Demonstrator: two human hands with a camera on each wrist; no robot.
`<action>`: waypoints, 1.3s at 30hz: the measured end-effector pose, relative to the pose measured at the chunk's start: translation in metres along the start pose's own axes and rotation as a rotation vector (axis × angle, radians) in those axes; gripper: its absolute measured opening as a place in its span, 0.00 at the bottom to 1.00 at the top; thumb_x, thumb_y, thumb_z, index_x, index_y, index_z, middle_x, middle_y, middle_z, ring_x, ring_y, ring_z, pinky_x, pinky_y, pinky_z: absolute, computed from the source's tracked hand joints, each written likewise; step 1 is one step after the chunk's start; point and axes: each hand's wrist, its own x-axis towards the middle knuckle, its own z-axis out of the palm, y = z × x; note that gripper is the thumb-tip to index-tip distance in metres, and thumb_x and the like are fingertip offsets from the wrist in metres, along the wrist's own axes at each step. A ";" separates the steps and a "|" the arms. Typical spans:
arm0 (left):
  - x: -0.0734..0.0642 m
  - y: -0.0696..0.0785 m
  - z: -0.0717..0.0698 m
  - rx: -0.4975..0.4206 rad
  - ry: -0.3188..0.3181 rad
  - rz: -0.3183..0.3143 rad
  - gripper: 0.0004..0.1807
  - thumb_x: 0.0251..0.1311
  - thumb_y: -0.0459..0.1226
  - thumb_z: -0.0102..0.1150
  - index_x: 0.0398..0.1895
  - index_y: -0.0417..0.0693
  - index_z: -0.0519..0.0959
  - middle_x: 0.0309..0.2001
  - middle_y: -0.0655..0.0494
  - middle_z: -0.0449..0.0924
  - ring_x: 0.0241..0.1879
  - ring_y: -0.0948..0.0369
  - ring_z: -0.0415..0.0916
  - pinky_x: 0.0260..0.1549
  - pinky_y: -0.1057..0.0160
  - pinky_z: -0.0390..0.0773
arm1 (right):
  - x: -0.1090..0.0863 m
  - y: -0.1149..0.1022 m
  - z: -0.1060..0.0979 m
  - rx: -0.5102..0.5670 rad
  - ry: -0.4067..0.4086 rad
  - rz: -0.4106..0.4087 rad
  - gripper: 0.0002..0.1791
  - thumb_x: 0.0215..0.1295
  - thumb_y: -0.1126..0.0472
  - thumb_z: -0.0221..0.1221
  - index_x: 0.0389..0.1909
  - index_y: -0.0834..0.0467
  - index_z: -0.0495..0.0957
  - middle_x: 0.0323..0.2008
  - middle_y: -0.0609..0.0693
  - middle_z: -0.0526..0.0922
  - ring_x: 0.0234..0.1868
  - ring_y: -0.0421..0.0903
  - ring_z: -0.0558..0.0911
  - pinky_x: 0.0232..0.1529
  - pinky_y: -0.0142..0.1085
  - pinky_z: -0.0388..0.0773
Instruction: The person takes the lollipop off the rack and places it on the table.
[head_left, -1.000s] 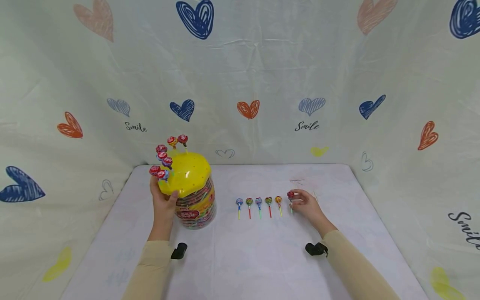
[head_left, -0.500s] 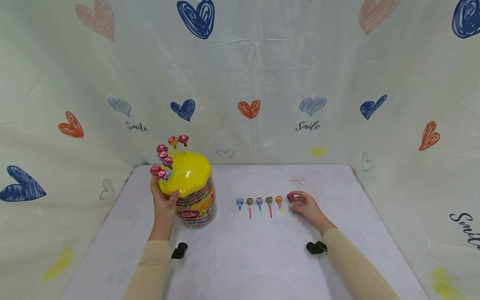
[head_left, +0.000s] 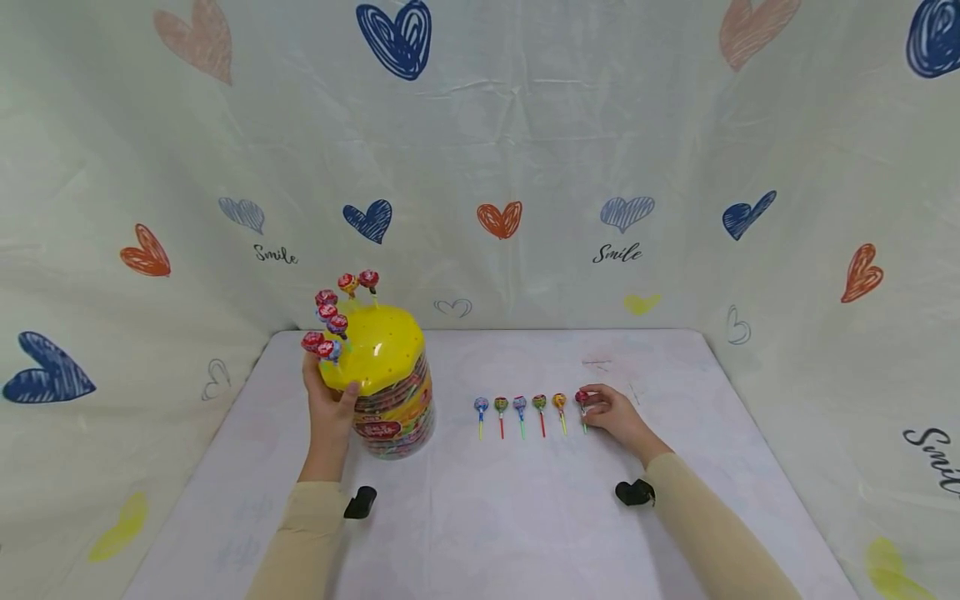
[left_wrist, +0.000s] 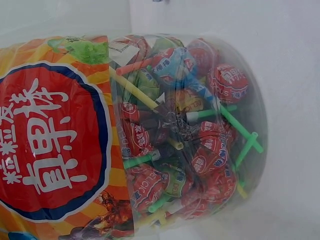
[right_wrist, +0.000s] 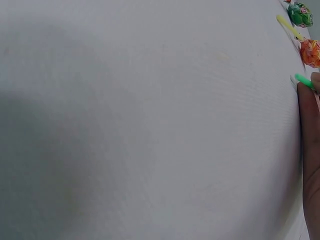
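Right hand (head_left: 615, 417): grip pinches a red-wrapped, round lollipop on a green stick (head_left: 582, 397), at the white tabletop (head_left: 487, 525). At its 9 o'clock, row of five multicoloured wrapped lollipops (head_left: 520, 403). Farther toward 9, left hand (head_left: 328, 410): grip curls round the yellow-lidded clear plastic jar (head_left: 393, 429). Seven red-topped lollipops (head_left: 326, 297) stand in its lid, 8 to 12 o'clock.

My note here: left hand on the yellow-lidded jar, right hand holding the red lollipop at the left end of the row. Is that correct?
One error: the head view shows the red lollipop at the right end of the row, beside the orange lollipop. The left hand on the yellow-lidded jar and the right hand holding that lollipop are correct.
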 end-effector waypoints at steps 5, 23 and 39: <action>0.002 -0.012 -0.004 0.005 0.003 -0.010 0.41 0.67 0.36 0.58 0.76 0.57 0.44 0.70 0.55 0.56 0.67 0.58 0.56 0.65 0.70 0.60 | 0.005 0.002 -0.004 -0.044 -0.041 0.003 0.30 0.56 0.71 0.68 0.61 0.62 0.71 0.48 0.60 0.78 0.40 0.48 0.81 0.39 0.35 0.80; 0.004 -0.014 -0.003 -0.027 0.005 0.023 0.43 0.65 0.42 0.61 0.75 0.56 0.45 0.69 0.55 0.58 0.65 0.57 0.59 0.65 0.69 0.61 | 0.010 -0.002 -0.003 -0.168 -0.070 0.033 0.31 0.54 0.65 0.71 0.60 0.59 0.74 0.43 0.55 0.75 0.31 0.46 0.75 0.32 0.34 0.75; 0.001 -0.012 -0.003 -0.014 0.019 -0.031 0.42 0.66 0.43 0.60 0.76 0.57 0.45 0.70 0.55 0.55 0.67 0.58 0.55 0.67 0.69 0.57 | 0.008 -0.005 -0.002 -0.159 -0.068 0.047 0.32 0.54 0.67 0.71 0.61 0.61 0.73 0.44 0.56 0.73 0.29 0.46 0.73 0.30 0.35 0.73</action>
